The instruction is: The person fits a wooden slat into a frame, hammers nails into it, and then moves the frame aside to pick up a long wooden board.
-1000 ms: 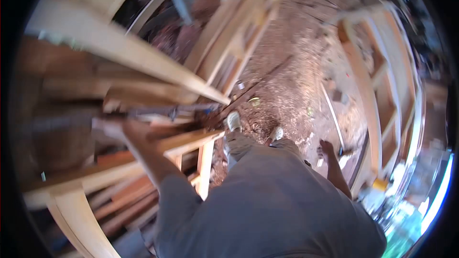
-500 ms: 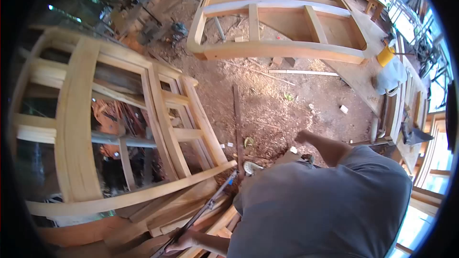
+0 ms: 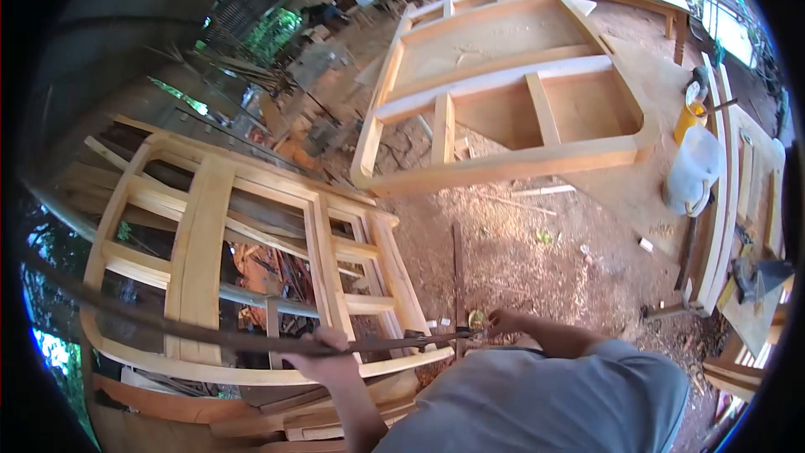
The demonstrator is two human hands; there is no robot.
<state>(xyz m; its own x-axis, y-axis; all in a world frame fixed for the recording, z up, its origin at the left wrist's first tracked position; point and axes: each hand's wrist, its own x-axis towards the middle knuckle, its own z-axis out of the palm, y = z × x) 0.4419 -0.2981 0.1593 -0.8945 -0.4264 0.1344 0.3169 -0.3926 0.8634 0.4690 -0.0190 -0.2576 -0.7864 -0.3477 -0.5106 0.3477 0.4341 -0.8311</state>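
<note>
A long dark metal bar clamp (image 3: 377, 342) runs crosswise in front of me, over the near edge of a wooden frame (image 3: 199, 260) on the left. My left hand (image 3: 323, 354) is closed around the middle of the bar. At the clamp's right end, by its screw, my right hand (image 3: 506, 323) has its fingers bent in, fingertips right at the end piece. The bar's far left part is blurred and stretches past the frame. This frame has rounded corners, one broad plank and several crosspieces.
A larger wooden frame (image 3: 503, 164) stands ahead. To the right are a whitish plastic jug (image 3: 693, 172), a yellow container (image 3: 689, 120) and long boards (image 3: 713, 226). Wood shavings (image 3: 520, 243) cover the ground. Stacked planks (image 3: 176, 407) lie below the left frame.
My left hand has raised the bar clamp from low beside me to across the left frame. My right hand has come in to its end. The view has tilted up and left.
</note>
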